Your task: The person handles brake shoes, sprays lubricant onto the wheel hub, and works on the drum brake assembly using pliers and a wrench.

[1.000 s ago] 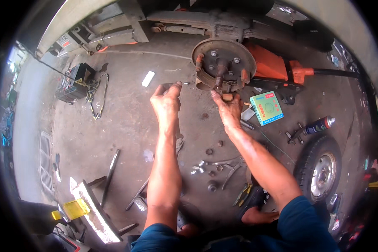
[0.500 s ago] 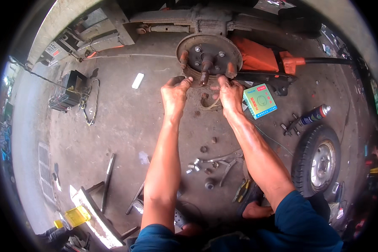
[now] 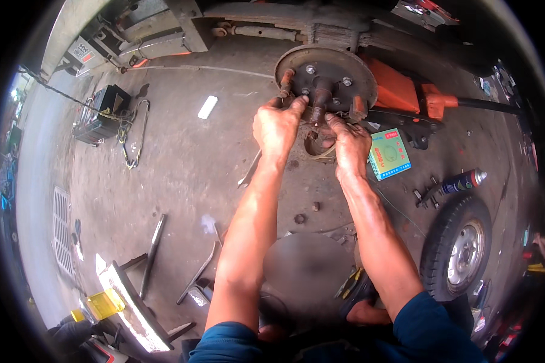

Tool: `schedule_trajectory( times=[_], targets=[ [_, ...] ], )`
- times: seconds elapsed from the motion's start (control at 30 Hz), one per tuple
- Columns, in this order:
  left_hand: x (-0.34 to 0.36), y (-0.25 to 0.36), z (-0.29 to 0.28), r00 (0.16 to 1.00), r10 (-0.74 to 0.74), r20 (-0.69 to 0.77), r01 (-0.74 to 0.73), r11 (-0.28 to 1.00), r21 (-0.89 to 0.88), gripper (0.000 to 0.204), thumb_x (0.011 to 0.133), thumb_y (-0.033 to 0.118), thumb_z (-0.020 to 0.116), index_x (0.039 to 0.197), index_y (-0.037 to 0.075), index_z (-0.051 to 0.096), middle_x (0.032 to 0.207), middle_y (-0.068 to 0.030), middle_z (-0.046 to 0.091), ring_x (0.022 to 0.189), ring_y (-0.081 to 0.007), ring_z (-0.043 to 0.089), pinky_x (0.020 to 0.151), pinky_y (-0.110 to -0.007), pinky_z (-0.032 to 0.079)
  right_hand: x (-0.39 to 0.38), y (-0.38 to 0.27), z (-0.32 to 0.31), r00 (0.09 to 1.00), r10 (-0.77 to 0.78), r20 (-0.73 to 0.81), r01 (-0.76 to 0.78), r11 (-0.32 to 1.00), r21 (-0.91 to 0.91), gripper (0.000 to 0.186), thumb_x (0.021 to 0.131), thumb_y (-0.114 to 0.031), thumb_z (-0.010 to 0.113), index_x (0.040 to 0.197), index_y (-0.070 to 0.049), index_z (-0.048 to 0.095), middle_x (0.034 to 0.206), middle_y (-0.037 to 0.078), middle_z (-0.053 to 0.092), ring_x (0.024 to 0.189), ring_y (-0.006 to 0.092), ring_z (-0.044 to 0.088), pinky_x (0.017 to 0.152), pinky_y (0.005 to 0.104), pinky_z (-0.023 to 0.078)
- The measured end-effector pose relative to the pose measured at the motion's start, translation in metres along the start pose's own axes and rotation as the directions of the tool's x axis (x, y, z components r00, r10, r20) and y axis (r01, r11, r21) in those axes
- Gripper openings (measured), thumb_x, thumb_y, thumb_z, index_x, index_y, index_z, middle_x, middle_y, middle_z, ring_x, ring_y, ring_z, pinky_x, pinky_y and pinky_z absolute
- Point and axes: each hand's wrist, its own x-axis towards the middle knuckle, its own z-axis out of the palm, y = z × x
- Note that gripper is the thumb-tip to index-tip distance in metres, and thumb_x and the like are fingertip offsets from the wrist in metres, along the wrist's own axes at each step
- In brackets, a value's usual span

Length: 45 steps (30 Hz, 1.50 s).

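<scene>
A round, rusty brake backing plate [image 3: 348, 97] stands upright, with a greasy stub axle [image 3: 322, 100] jutting out of its middle. At the plate's lower left edge, my left hand [image 3: 278, 127] is closed, thumb and forefinger up near a bolt. The end of a wrench [image 3: 250, 169] sticks out below that hand. My right hand [image 3: 351, 144] is curled below the stub axle, its thumb close to the axle tip. What its fingers hold is hidden. A thin curved band [image 3: 324, 156] lies or hangs beside those fingers; I cannot tell which.
A green and yellow box [image 3: 390, 154] and an orange jack [image 3: 393, 88] are at the right. Nearer are a spray can [image 3: 464, 180] and a wheel [image 3: 460, 248]. A black battery [image 3: 102, 115] stands at the left. Pliers [image 3: 348, 283] lie near my foot. A blurred patch hides floor between my forearms.
The view has shifted, so the scene sits further right. My left hand has turned and moved inward toward the stub axle, and the wrench end now shows. My right thumb has come nearer the axle tip.
</scene>
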Motion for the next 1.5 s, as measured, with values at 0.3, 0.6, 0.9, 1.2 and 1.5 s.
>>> schedule_trajectory(
  times=[0.3, 0.6, 0.9, 1.2, 1.5],
  targets=[
    [0.009, 0.000, 0.003, 0.997, 0.049, 0.055, -0.054, 0.994, 0.094, 0.044, 0.074, 0.039, 0.068, 0.092, 0.000, 0.070, 0.077, -0.0204, 0.068, 0.081, -0.0356, 0.066, 0.076, -0.040, 0.050, 0.003, 0.007, -0.006, 0.999, 0.005, 0.039, -0.009, 0.995, 0.097, 0.027, 0.084, -0.015, 0.065, 0.104, 0.003, 0.062, 0.094, 0.011, 0.067, 0.077, 0.0214, 0.067, 0.055, 0.0268, 0.048],
    [0.005, -0.023, -0.047, 0.900, -0.022, 0.436, 0.120, 0.973, -0.198, 0.046, 0.073, 0.022, 0.078, 0.105, -0.005, 0.058, 0.065, -0.0027, 0.056, 0.049, -0.0064, 0.042, 0.042, -0.023, 0.030, -0.005, 0.041, 0.012, 0.948, 0.267, 0.174, -0.302, 0.927, 0.223, 0.033, 0.083, -0.029, 0.068, 0.107, -0.007, 0.062, 0.093, 0.009, 0.068, 0.079, 0.0172, 0.064, 0.068, 0.0295, 0.048],
    [-0.037, -0.024, -0.133, 0.887, -0.073, 0.457, -0.136, 0.903, 0.408, 0.036, 0.075, 0.022, 0.076, 0.094, -0.004, 0.062, 0.078, -0.0077, 0.063, 0.072, -0.0122, 0.054, 0.070, -0.029, 0.047, 0.007, 0.059, 0.002, 0.830, 0.420, 0.368, -0.535, 0.787, 0.307, 0.035, 0.083, -0.026, 0.067, 0.111, -0.006, 0.060, 0.093, 0.004, 0.068, 0.077, 0.0139, 0.062, 0.069, 0.0281, 0.049],
    [-0.031, -0.072, -0.128, 0.950, -0.009, 0.312, -0.105, 0.932, 0.348, 0.030, 0.076, 0.017, 0.073, 0.095, -0.004, 0.063, 0.082, -0.0118, 0.066, 0.077, -0.0144, 0.058, 0.073, -0.029, 0.048, 0.002, 0.067, 0.024, 0.865, 0.423, 0.269, -0.500, 0.684, 0.531, 0.032, 0.082, -0.024, 0.068, 0.108, -0.008, 0.058, 0.079, 0.006, 0.062, 0.065, 0.0160, 0.059, 0.060, 0.0311, 0.049],
    [0.010, -0.001, -0.071, 0.923, 0.306, 0.232, -0.383, 0.776, 0.502, 0.056, 0.070, 0.039, 0.076, 0.107, -0.002, 0.062, 0.097, -0.0185, 0.066, 0.087, -0.0306, 0.065, 0.077, -0.038, 0.050, 0.005, 0.070, 0.013, 0.862, 0.417, 0.290, -0.501, 0.789, 0.355, 0.030, 0.078, -0.028, 0.073, 0.101, -0.011, 0.061, 0.079, 0.005, 0.062, 0.066, 0.0149, 0.059, 0.063, 0.0286, 0.049]
  ],
)
